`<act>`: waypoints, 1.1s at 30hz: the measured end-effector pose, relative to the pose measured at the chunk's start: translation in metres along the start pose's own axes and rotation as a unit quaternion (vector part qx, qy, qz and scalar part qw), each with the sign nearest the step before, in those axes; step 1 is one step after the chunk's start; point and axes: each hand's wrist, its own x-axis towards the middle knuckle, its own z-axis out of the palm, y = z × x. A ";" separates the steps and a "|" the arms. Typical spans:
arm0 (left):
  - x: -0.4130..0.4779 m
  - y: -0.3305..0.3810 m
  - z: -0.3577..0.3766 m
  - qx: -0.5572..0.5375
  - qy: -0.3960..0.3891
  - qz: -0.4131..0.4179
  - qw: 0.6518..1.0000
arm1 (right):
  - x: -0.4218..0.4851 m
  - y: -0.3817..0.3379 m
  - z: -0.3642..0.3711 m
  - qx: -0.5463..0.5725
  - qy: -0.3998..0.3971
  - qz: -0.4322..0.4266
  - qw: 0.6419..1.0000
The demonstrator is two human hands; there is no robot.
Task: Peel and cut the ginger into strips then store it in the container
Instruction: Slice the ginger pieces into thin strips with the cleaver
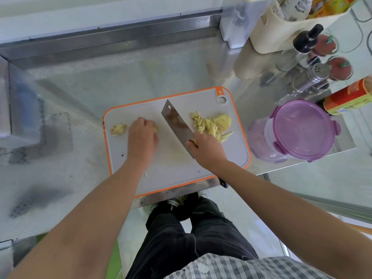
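A grey cutting board (175, 178) with an orange rim lies on the steel counter. My left hand (142, 137) presses down on a piece of ginger (155, 129), mostly hidden under the fingers. My right hand (207, 150) grips a cleaver (177, 122) whose blade points away and tilts above the board's middle. To the right of the blade lies a pile of ginger strips and slices (211, 124). A small ginger scrap (118, 129) sits at the board's left. A purple-lidded clear container (300, 127) stands shut, right of the board.
Behind the container stand a red-orange can (348, 98), a steel shaker (314, 74), a dark-capped glass bottle (302, 45) and a cream holder (281, 31) with bottles. A sink (24, 109) lies at the left. The counter's front edge runs just under the board.
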 end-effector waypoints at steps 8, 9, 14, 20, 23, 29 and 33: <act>-0.063 0.038 0.011 -0.109 0.005 0.036 0.993 | -0.019 0.005 0.015 -0.063 -0.020 -0.049 0.997; -0.067 0.038 0.011 -0.115 0.005 0.029 0.993 | -0.024 0.006 0.016 -0.072 -0.021 -0.056 0.996; -0.082 0.034 0.007 -0.138 0.025 0.016 0.990 | -0.033 0.010 0.018 -0.097 -0.012 -0.064 0.993; -0.090 0.030 0.007 -0.129 0.043 0.033 0.990 | -0.037 0.003 0.016 -0.112 -0.024 -0.069 0.991; -0.088 0.032 0.006 -0.109 0.047 0.046 0.992 | -0.040 0.000 0.012 -0.101 0.011 -0.080 0.992; -0.086 0.033 0.006 -0.094 0.037 0.060 0.993 | -0.042 -0.005 0.013 -0.141 -0.005 -0.083 0.986; -0.082 0.033 0.005 -0.088 0.041 0.074 0.993 | -0.042 -0.007 0.017 -0.170 -0.006 -0.075 0.983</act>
